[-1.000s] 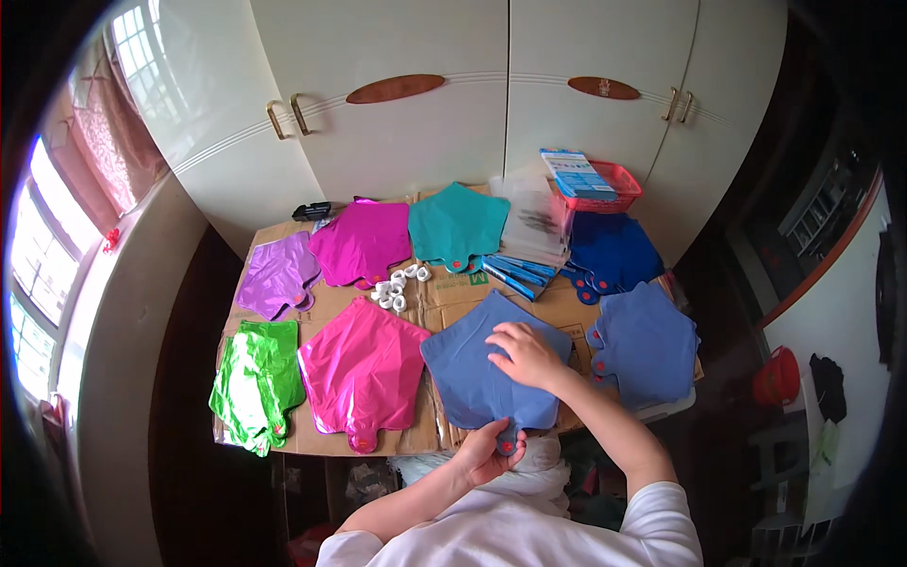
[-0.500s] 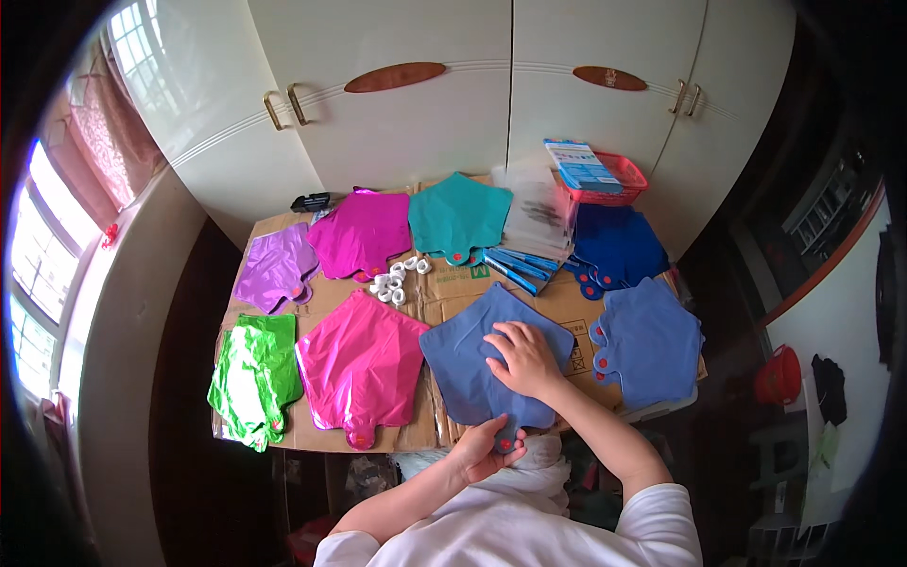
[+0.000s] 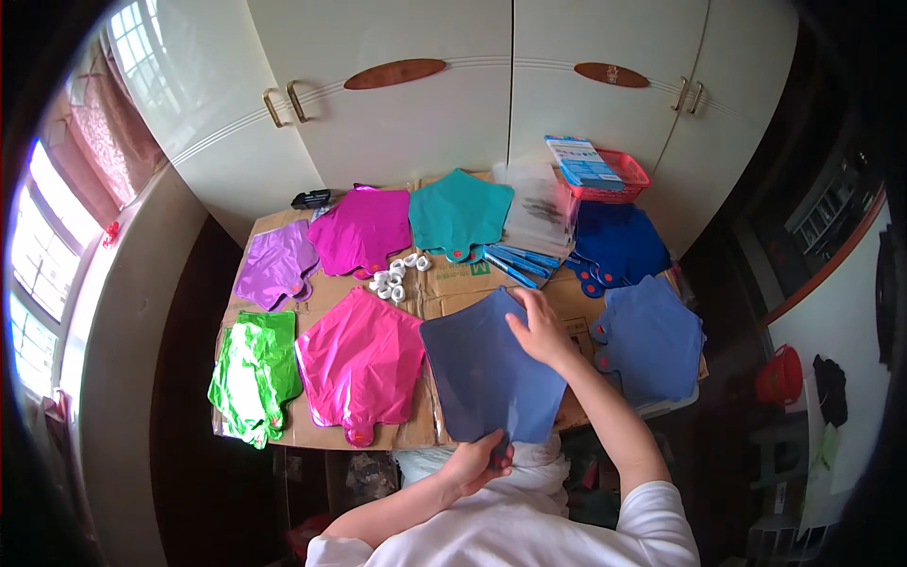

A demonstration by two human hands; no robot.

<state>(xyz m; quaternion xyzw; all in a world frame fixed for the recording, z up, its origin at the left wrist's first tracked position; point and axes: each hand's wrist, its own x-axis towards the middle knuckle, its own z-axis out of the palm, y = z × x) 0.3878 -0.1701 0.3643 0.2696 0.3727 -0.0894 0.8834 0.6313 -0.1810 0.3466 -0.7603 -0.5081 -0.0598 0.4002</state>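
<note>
Cabinet doors [image 3: 416, 123], pale with brass handles, stand beyond the pink foil sheet [image 3: 359, 354]. Beneath that sheet spreads a tabletop [image 3: 316, 298] covered in brown cardboard. Just right of the pink sheet is a slate-blue foil sheet [image 3: 482, 359], its left part darker than its right. More slate-blue sheets [image 3: 652, 338] lie well to the pink sheet's right, with dark blue sheets [image 3: 622, 248] farther back on that side. Teal sheets [image 3: 461, 215] and magenta sheets [image 3: 362, 230] lie beyond the pink sheet, lilac sheets [image 3: 276, 266] back left of it, shiny green sheets [image 3: 255, 373] just to its left. Back right of it are clear bags [image 3: 534, 222] and a red basket [image 3: 628, 180] topped by a blue-and-white packet [image 3: 581, 163]. Right of the pink sheet, the left grip [image 3: 472, 466] is closed around the slate-blue sheet's near end; the right grip [image 3: 540, 333] touches its far right edge, whether pinching it I cannot tell. Blue pens [image 3: 515, 265] lie back right of the pink sheet, small white rings [image 3: 397, 277] just beyond it.
</note>
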